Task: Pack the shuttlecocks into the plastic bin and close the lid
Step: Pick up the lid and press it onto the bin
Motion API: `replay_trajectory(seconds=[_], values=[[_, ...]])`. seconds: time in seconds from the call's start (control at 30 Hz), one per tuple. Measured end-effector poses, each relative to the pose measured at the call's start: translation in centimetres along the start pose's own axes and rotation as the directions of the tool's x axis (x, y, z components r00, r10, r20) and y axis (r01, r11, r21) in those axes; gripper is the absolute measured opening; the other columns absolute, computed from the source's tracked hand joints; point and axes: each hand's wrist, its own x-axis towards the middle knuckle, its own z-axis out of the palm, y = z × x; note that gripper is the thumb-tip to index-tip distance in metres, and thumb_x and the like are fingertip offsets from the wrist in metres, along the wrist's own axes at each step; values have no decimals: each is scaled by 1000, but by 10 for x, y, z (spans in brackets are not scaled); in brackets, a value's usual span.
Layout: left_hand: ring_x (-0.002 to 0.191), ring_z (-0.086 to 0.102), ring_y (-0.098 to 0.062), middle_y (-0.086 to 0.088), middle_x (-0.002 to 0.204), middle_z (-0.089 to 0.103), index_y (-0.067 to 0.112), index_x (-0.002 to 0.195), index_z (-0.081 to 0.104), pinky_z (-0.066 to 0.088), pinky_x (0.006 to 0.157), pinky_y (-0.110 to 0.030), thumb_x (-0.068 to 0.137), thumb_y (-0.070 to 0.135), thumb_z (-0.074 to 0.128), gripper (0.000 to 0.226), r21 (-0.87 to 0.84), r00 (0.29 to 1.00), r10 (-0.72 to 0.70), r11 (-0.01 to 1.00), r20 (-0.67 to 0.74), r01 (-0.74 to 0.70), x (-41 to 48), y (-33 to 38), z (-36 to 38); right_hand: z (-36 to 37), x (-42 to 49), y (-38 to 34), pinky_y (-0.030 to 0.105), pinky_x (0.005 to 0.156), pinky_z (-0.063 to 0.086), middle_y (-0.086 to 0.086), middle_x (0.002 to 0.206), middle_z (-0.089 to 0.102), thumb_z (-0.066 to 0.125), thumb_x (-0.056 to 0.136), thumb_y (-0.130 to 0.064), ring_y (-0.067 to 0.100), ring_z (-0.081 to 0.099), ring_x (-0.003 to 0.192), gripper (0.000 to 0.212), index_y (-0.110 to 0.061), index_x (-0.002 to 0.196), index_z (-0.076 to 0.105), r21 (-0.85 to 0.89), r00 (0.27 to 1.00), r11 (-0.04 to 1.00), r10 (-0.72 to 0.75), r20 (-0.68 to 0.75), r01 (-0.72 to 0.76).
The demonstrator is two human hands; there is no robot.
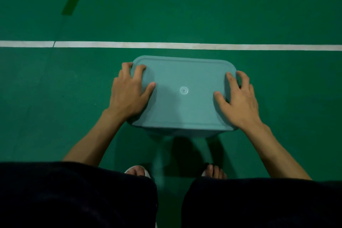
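A pale teal plastic bin stands on the green court floor in front of me, with its lid lying flat on top. My left hand rests on the lid's left end, fingers spread, the outer fingers curling over the edge. My right hand lies on the lid's right end in the same way. No shuttlecocks are in sight; the lid hides the bin's inside.
A white court line runs across the floor just beyond the bin. My knees in dark shorts fill the bottom of the view, and my feet in white sandals stand just behind the bin.
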Motion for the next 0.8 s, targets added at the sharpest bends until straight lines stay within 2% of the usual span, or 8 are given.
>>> replay_trajectory(seconds=[0.07, 0.2, 0.27, 0.43, 0.57, 0.63, 0.73, 0.8], values=[[109, 54, -44, -22, 135, 43, 14, 139, 47, 48, 90, -50, 97, 53, 51, 58, 21, 999, -6, 1000, -39, 7, 2, 3, 0, 1, -1, -2, 50, 99, 45, 13, 157, 23, 49, 92, -54, 41, 41, 127, 70, -17, 149, 34, -34, 999, 999, -15, -31, 14], [149, 27, -39, -20, 166, 19, 14, 160, 25, 29, 117, -54, 102, 56, 33, 72, 107, 1000, 13, 994, 25, -16, -6, -6, 13, 9, -7, -5, 53, 104, 40, 13, 167, 10, 40, 97, -54, 42, 33, 137, 75, -14, 157, 23, -108, 999, 994, -32, 4, 32], [153, 22, -35, -16, 170, 13, 13, 162, 21, 24, 121, -54, 101, 58, 29, 76, 85, 999, 27, 996, 45, -30, -5, -6, 14, 10, -6, -3, 56, 106, 38, 9, 170, 4, 37, 96, -58, 41, 28, 144, 78, -15, 159, 19, -111, 999, 993, -34, 19, 36], [120, 51, -41, -21, 146, 42, 4, 145, 40, 45, 97, -49, 96, 47, 55, 67, -79, 999, 41, 996, -20, -42, 7, -5, 6, 4, -2, -10, 46, 89, 50, 6, 164, 19, 52, 92, -56, 39, 56, 119, 67, -18, 145, 35, -69, 999, 998, -17, -49, 13], [112, 54, -36, -19, 124, 56, 0, 132, 50, 43, 97, -45, 98, 36, 57, 50, -304, 994, -109, 947, 6, 106, 31, -12, 6, 2, 15, -6, 45, 87, 48, 8, 144, 47, 54, 97, -37, 39, 60, 110, 47, -11, 136, 44, 147, 981, 985, 111, -159, -88], [107, 57, -29, -14, 117, 62, 5, 124, 60, 45, 96, -43, 96, 35, 54, 41, -461, 979, -199, 864, 54, 201, 38, -18, 7, 3, 22, 1, 43, 92, 47, 14, 132, 60, 57, 98, -35, 38, 60, 115, 47, -6, 134, 51, 294, 961, 932, 253, -110, -211], [86, 63, -9, 0, 97, 69, 11, 110, 68, 52, 86, -33, 100, 20, 59, 17, -762, 924, -354, 555, 147, 334, 39, -22, 11, 3, 22, 6, 40, 69, 47, 16, 80, 67, 59, 95, -36, 40, 62, 82, 36, -1, 86, 64, 405, 932, 870, 349, -103, -281], [79, 63, -1, 5, 93, 70, 10, 112, 70, 51, 79, -23, 101, 13, 60, 15, -833, 908, -384, 436, 170, 341, 38, -22, 14, 3, 21, 3, 42, 63, 46, 17, 67, 61, 59, 93, -35, 40, 58, 70, 41, 1, 73, 60, 411, 916, 866, 372, -152, -284]])
